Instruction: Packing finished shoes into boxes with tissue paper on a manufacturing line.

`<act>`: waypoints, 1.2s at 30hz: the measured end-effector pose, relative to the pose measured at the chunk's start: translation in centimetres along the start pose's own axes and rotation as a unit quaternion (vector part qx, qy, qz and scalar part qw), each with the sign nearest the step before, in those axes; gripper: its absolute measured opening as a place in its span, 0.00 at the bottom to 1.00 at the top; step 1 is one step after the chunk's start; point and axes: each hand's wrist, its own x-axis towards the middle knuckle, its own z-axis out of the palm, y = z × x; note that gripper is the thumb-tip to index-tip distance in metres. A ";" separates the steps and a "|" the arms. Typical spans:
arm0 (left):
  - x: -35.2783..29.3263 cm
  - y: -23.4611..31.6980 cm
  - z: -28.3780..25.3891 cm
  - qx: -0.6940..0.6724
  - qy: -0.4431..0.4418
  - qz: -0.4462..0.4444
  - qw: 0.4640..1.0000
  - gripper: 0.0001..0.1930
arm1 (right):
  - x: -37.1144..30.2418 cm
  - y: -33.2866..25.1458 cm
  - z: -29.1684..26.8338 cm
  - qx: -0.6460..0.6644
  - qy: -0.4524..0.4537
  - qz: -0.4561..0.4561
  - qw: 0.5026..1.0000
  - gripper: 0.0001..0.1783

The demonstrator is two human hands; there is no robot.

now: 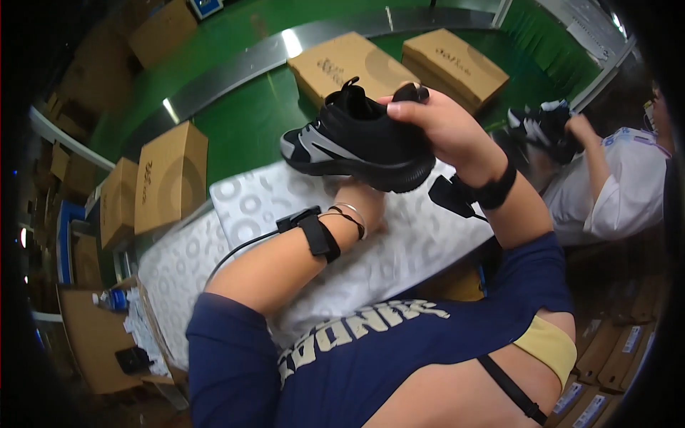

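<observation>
A black and grey sneaker (364, 146) is held up in front of me, its toe to the left and its sole facing down. My right hand (446, 128) is closed on the heel end, thumb at the collar beside a small dark part I cannot make out. My left hand (364, 192) is below the shoe, which hides its fingers; whether it grips or touches the sole does not show. Under both hands lies white paper (407, 250) with a grey ring pattern. Each wrist wears a black strap with a small device.
Brown shoeboxes stand beyond the paper: one box (342, 60) behind the sneaker, another (457, 64) to its right, and an upright box (171, 178) at left. A green conveyor (242, 107) runs behind. On the right, a co-worker's hand (585, 132) holds another shoe (542, 132). An open carton (93, 342) sits lower left.
</observation>
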 end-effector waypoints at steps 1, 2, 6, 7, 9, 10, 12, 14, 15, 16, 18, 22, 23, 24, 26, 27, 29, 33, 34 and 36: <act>-0.2 1.3 -0.8 -0.044 0.082 0.064 0.994 0.28 | -1.4 0.8 0.4 -0.080 0.011 -0.032 0.996 0.12; -2.4 3.0 -0.9 -0.048 -0.028 0.127 0.990 0.23 | -2.5 2.7 0.4 -0.166 0.010 -0.031 0.986 0.13; -11.8 7.6 -9.7 -0.229 -0.105 0.326 0.911 0.18 | -8.9 8.9 4.5 -0.673 -0.075 -0.320 0.662 0.06; -13.4 7.1 -9.5 -0.297 0.011 0.323 0.899 0.19 | -9.8 11.0 5.3 -0.653 -0.088 -0.340 0.672 0.08; -15.2 5.2 -11.8 -0.352 -0.030 0.260 0.899 0.24 | -10.8 12.5 5.7 -0.583 -0.154 -0.367 0.709 0.08; -15.6 4.5 -12.0 -0.296 0.040 0.212 0.930 0.25 | -10.7 12.2 4.8 -0.537 -0.133 -0.338 0.762 0.07; -15.4 3.1 -10.7 -0.210 0.170 0.112 0.956 0.25 | -10.3 10.2 1.0 -0.500 -0.050 -0.245 0.829 0.11; -18.1 1.5 -8.6 -0.133 0.212 -0.068 0.966 0.27 | -10.5 11.0 -4.3 -0.633 0.124 -0.183 0.742 0.15; -19.5 0.7 -7.7 -0.146 0.226 -0.121 0.956 0.26 | -10.9 11.6 -6.6 -0.712 0.210 -0.057 0.668 0.18; -20.7 0.2 -7.1 -0.158 0.239 -0.174 0.942 0.26 | -11.7 12.1 -8.4 -0.767 0.263 -0.039 0.583 0.21; -22.5 -0.9 -5.4 -0.233 0.264 -0.202 0.914 0.25 | -13.0 13.1 -10.9 -0.735 0.313 0.068 0.598 0.24; -22.3 -1.1 -4.9 -0.343 0.288 -0.232 0.863 0.24 | -13.5 14.5 -12.0 -0.727 0.360 -0.024 0.584 0.18; -22.1 -0.9 -5.4 -0.352 0.296 -0.225 0.859 0.24 | -13.3 14.0 -12.0 -0.697 0.365 0.012 0.618 0.16; -21.9 -0.7 -5.8 -0.351 0.299 -0.227 0.858 0.24 | -12.9 13.3 -11.8 -0.664 0.367 0.048 0.650 0.13; -21.5 -0.4 -7.3 -0.372 0.290 -0.170 0.865 0.29 | -12.1 11.4 -10.7 -0.683 0.354 0.018 0.639 0.10; -20.5 -0.2 -8.2 -0.371 0.294 -0.171 0.864 0.29 | -11.6 9.9 -9.8 -0.702 0.344 -0.006 0.623 0.07; -17.6 0.6 -10.1 -0.582 0.238 -0.109 0.770 0.40 | -10.9 6.0 -5.9 -0.721 0.307 -0.280 0.554 0.05; -14.7 0.3 -12.2 -0.751 0.187 -0.107 0.624 0.46 | -10.4 2.4 5.8 -0.667 0.060 -0.531 0.518 0.04; -13.9 -0.3 -12.1 -0.744 0.250 -0.102 0.612 0.42 | -9.9 3.1 7.6 -0.697 -0.014 -0.586 0.414 0.05; -13.7 -1.7 -12.5 -0.798 0.267 -0.125 0.525 0.30 | -10.1 5.2 9.7 -0.625 -0.124 -0.699 0.324 0.08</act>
